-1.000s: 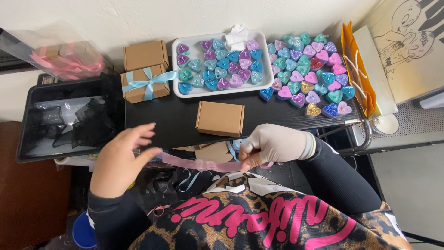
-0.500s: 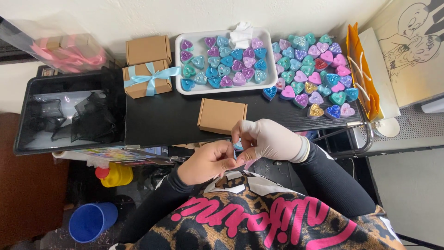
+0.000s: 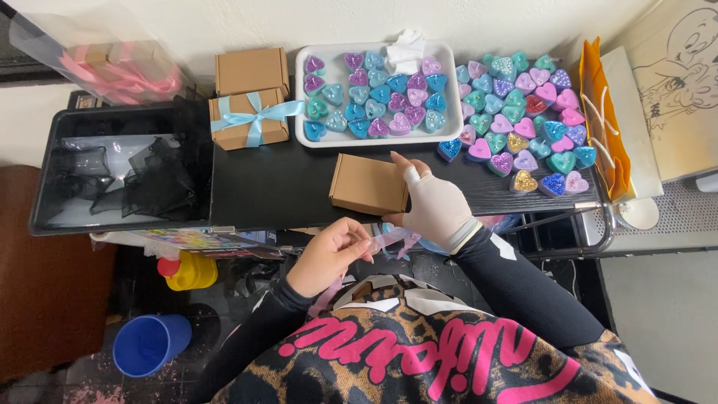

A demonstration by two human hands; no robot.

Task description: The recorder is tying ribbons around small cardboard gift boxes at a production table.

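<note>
A small brown cardboard box (image 3: 368, 183) lies closed on the black table (image 3: 277, 183). My right hand (image 3: 432, 203), in a white glove, rests against the box's right side with fingers curled round its edge. My left hand (image 3: 329, 254) hovers below the table's front edge, pinching a pale pink ribbon (image 3: 389, 239) that runs toward the right hand.
A white tray (image 3: 375, 138) of glittery heart-shaped pieces stands at the back. More hearts (image 3: 523, 127) lie loose to its right, beside an orange bag (image 3: 602, 127). Two brown boxes (image 3: 250, 97), one tied with a blue bow, sit left. A black bin (image 3: 120, 168), blue cup (image 3: 149, 344).
My right hand has moved up from the table's front edge onto the brown box. My left hand has drawn back slightly, still holding the pink ribbon.
</note>
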